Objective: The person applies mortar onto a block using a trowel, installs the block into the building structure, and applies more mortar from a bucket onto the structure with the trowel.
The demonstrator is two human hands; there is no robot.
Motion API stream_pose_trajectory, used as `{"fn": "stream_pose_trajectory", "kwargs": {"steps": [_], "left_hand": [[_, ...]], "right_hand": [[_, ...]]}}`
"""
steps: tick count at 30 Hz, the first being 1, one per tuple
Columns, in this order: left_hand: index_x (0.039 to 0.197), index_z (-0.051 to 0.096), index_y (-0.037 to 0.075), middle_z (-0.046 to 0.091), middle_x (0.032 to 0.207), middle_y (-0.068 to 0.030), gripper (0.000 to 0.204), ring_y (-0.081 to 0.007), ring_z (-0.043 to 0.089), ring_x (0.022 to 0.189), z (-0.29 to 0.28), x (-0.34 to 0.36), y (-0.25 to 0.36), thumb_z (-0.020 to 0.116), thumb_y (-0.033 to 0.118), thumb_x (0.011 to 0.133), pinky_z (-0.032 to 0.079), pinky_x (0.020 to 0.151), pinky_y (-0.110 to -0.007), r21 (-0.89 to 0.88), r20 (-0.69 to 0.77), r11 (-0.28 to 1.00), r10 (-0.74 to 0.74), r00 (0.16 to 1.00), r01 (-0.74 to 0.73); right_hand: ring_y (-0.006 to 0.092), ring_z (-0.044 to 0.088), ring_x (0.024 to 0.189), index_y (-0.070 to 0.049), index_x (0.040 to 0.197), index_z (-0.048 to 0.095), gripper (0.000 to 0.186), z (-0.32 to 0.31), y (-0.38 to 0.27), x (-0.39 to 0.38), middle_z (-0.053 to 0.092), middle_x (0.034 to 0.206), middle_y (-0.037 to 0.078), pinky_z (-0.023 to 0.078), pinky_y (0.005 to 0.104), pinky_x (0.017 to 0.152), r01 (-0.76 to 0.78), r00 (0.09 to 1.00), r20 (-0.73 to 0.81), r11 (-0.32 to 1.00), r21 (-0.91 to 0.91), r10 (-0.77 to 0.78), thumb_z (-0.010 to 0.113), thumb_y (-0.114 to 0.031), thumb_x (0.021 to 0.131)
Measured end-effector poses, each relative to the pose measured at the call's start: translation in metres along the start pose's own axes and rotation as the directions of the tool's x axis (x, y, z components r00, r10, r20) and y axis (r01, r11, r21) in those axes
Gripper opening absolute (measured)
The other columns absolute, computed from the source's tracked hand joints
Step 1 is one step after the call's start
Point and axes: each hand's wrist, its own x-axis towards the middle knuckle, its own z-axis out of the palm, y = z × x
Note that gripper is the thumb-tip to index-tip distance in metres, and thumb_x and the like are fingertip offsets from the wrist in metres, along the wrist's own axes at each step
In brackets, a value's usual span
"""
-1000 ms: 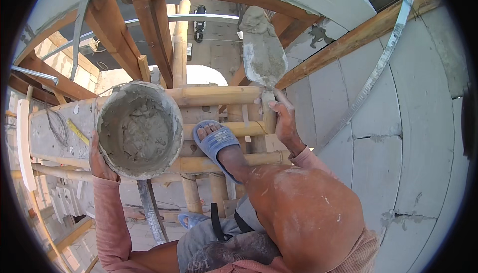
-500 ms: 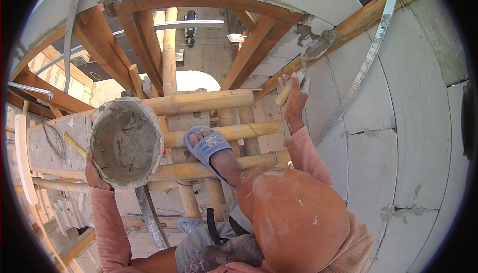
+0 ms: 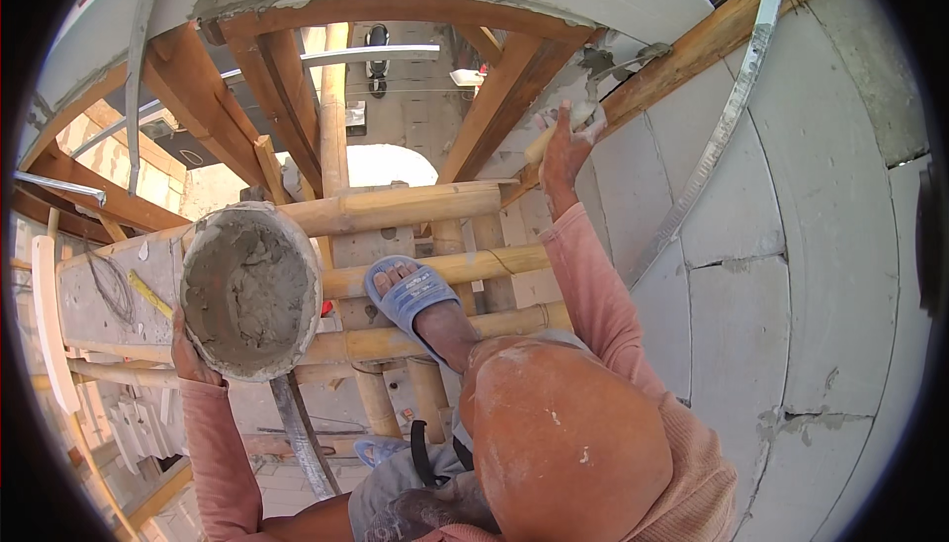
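My left hand [image 3: 191,352] grips the side of a round bucket [image 3: 207,273] holding wet grey mortar [image 3: 257,295]. My right hand [image 3: 567,152] is closed on the wooden handle [image 3: 543,146] of a trowel, whose blade [image 3: 618,73] is seen nearly edge-on against mortar smears where a wooden beam [image 3: 714,40] meets grey blocks. The blade's exact contact with them is hard to make out.
My sandalled foot [image 3: 405,300] rests on bamboo poles [image 3: 494,265] above a drop, with a parked scooter [image 3: 377,61] below. A long metal straightedge [image 3: 712,166] leans along the block wall [image 3: 830,206]. Wooden framing [image 3: 267,97] spans ahead; a yellow tool [image 3: 148,291] lies left.
My right hand has raised the trowel up and right, and its mortar-loaded blade has turned from face-up to nearly edge-on at the beam. The bucket sits slightly lower in the picture.
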Motion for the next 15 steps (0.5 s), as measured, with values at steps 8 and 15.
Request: {"fn": "stream_pose_trajectory", "kwargs": {"steps": [8,15], "left_hand": [[0.144,0.048,0.001,0.059,0.140,-0.0148,0.050,-0.0306,0.059,0.124,-0.002,0.000,-0.003,0.046,0.035,0.108,0.048,0.108,-0.044,0.003,0.012,1.000,0.012,1.000,-0.012],[0.144,0.048,0.001,0.058,0.141,-0.0151,0.050,-0.0309,0.059,0.124,0.001,0.002,0.000,0.046,0.035,0.108,0.047,0.108,-0.044,-0.034,0.018,0.999,-0.030,0.999,0.030]], "right_hand": [[0.0485,0.039,0.136,-0.001,0.157,0.020,0.072,-0.025,0.040,0.013,0.036,0.149,0.032,0.036,0.0526,0.112,0.291,0.942,0.139,0.532,-0.796,-0.306,0.058,-0.029,0.103],[0.0492,0.032,0.142,-0.001,0.157,0.021,0.070,-0.052,0.051,-0.001,0.033,0.153,0.031,0.029,0.0494,0.118,0.327,0.940,0.230,0.467,-0.822,-0.253,0.057,-0.027,0.103]]}}
